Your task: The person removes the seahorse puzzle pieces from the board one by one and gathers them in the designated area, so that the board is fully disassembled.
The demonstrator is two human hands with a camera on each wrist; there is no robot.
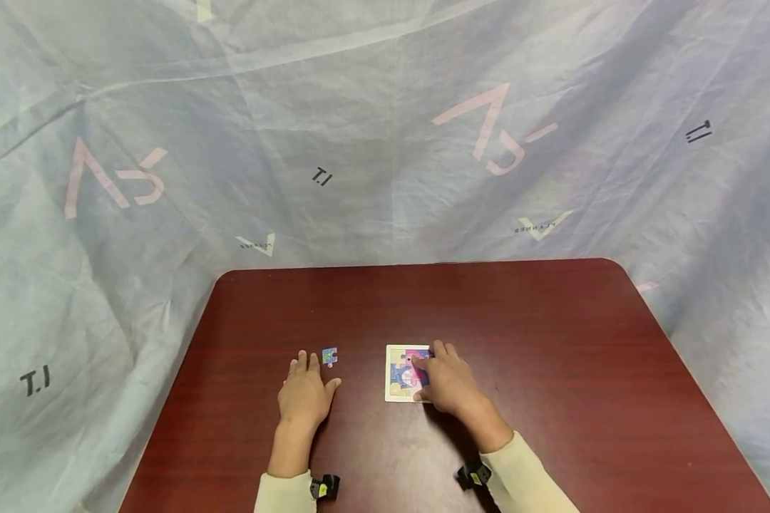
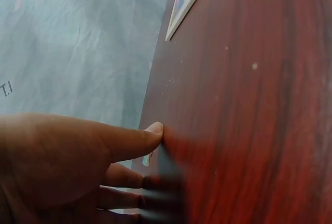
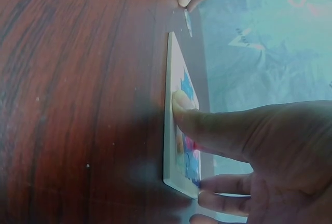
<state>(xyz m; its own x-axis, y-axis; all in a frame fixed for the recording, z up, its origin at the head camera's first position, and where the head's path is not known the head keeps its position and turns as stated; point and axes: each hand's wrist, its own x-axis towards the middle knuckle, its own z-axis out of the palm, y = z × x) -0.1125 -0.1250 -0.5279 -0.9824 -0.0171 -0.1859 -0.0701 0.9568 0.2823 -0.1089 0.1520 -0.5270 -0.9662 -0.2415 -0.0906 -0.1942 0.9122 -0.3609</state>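
One loose jigsaw piece [image 1: 329, 356] lies on the worktop [image 1: 520, 313] in the head view, just beside the left grip [image 1: 306, 399], its fingers spread and holding nothing. The right grip [image 1: 450, 381] has fingers extended onto the puzzle tray [image 1: 388, 370], seemingly settling pieces already fitted. From the left wrist, the loose piece peeks past the thumb. From the right wrist, the thumb rests on the tray; next probably calls for pinching up the loose piece.
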